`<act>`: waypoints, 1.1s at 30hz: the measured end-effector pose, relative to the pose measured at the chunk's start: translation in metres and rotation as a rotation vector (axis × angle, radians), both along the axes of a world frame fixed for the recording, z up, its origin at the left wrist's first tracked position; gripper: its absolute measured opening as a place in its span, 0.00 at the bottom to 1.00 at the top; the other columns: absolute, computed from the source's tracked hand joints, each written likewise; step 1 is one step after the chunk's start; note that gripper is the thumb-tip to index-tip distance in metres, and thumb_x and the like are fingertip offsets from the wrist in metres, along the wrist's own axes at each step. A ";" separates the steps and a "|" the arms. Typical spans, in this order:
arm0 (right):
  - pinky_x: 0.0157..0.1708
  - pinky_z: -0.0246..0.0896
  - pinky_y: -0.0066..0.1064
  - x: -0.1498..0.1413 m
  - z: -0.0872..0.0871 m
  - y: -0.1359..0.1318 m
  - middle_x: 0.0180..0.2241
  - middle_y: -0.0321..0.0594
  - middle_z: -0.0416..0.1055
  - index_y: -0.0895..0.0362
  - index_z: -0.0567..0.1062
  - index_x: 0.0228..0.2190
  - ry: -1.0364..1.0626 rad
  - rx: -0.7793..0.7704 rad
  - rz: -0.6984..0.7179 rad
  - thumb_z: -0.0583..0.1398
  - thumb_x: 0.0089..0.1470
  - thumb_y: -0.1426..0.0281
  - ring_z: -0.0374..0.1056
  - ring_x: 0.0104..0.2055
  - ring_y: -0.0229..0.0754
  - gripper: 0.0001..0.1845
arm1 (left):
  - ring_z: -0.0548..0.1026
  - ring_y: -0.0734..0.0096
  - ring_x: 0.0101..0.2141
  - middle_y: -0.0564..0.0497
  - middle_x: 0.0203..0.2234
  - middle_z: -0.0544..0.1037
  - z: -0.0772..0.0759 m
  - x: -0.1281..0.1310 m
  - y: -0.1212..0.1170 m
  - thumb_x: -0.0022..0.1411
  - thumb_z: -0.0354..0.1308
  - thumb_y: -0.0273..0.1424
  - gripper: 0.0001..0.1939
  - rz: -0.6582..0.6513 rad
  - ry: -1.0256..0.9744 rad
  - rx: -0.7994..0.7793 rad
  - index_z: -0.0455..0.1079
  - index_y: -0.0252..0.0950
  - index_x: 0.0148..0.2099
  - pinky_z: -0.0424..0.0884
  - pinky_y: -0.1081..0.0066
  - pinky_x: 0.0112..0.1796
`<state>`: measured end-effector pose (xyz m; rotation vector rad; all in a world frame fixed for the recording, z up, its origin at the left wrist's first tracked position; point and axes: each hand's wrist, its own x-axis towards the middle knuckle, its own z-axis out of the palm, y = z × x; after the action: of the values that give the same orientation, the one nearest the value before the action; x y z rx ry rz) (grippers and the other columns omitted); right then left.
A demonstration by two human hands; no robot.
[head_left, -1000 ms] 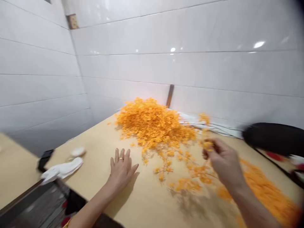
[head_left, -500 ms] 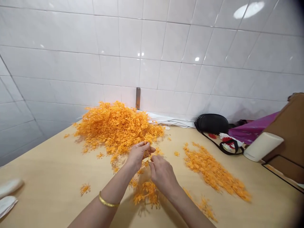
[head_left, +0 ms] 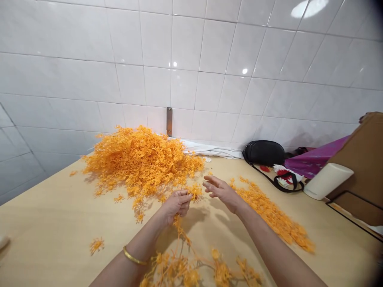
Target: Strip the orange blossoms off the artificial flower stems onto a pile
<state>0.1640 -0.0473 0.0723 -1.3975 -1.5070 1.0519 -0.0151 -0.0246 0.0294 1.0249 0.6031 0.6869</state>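
My left hand (head_left: 178,205) pinches an orange plastic flower sprig (head_left: 196,192), whose spiky head sticks out past the fingertips. Below that hand, a long branching orange stem (head_left: 221,273) with several heads trails toward the bottom edge; whether it is joined to the pinched sprig is hidden by the fingers. My right hand (head_left: 223,192) is open just right of the sprig head, fingers spread and apart from it. A big heap of orange sprigs (head_left: 140,159) lies behind my left hand. To the right stretches a strip of smaller loose orange pieces (head_left: 272,211), partly behind my right forearm.
A black bag (head_left: 265,153) with a strap sits against the tiled wall, beside red and white flowers (head_left: 284,177). Farther right are a cream cylinder (head_left: 329,181), purple wrapping (head_left: 317,157) and a cardboard box (head_left: 362,167). A single orange piece (head_left: 96,246) lies at left.
My right hand has let go, opened and moved up and right from my left hand. The branching orange stem now hangs lower and nearer me. The view has shifted slightly.
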 end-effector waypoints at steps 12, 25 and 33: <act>0.16 0.45 0.22 -0.017 -0.067 0.033 0.15 0.28 0.57 0.58 0.67 0.19 0.464 -0.100 -0.140 0.62 0.37 0.59 0.52 0.14 0.28 0.16 | 0.42 0.85 0.10 0.64 0.07 0.48 -0.015 -0.003 0.010 0.47 0.56 0.43 0.18 0.120 0.117 -0.064 0.52 0.38 0.26 0.37 0.78 0.14; 0.31 0.56 0.27 -0.014 -0.065 0.028 0.36 0.40 0.65 0.55 0.71 0.35 0.073 0.227 -0.023 0.57 0.45 0.59 0.61 0.33 0.38 0.16 | 0.57 0.83 0.13 0.59 0.12 0.61 -0.027 0.004 0.012 0.50 0.56 0.35 0.10 0.202 -0.045 -0.015 0.59 0.37 0.32 0.52 0.80 0.17; 0.24 0.48 0.24 -0.023 -0.056 0.019 0.18 0.30 0.56 0.59 0.66 0.19 0.212 0.275 -0.026 0.57 0.47 0.63 0.51 0.23 0.32 0.13 | 0.43 0.85 0.11 0.64 0.08 0.49 -0.011 0.017 -0.010 0.48 0.56 0.38 0.15 0.237 0.037 0.011 0.61 0.37 0.37 0.40 0.78 0.14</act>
<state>0.1408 -0.0286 0.0159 -1.0771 -1.4132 0.9064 0.0015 -0.0341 0.0181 0.9863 0.7616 0.8816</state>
